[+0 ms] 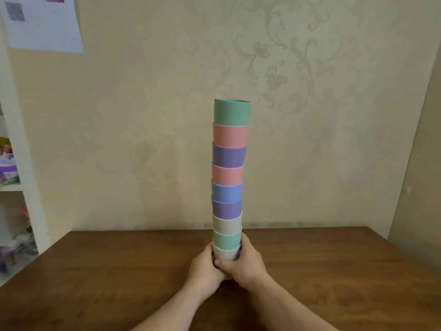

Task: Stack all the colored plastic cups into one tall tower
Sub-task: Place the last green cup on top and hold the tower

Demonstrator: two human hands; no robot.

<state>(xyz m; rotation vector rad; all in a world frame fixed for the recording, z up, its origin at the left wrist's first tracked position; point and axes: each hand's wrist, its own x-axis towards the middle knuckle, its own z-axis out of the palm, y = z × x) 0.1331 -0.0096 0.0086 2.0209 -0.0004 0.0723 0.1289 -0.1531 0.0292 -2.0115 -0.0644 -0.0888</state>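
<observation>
A tall tower of nested plastic cups [228,173] rises upright at the middle of the view. From the top its bands are green, pink, purple, pink, blue, purple, cream, green and a pale grey cup [226,254] at the bottom. My left hand [205,271] wraps the base from the left. My right hand [245,263] wraps it from the right, thumb across the front. Both hands hide the foot of the tower, so I cannot tell whether it rests on the table.
The brown wooden table [334,271] runs up to a patterned beige wall behind. A white shelf unit [21,163] with toys stands at the left edge. A paper sheet [45,22] hangs on the wall at top left.
</observation>
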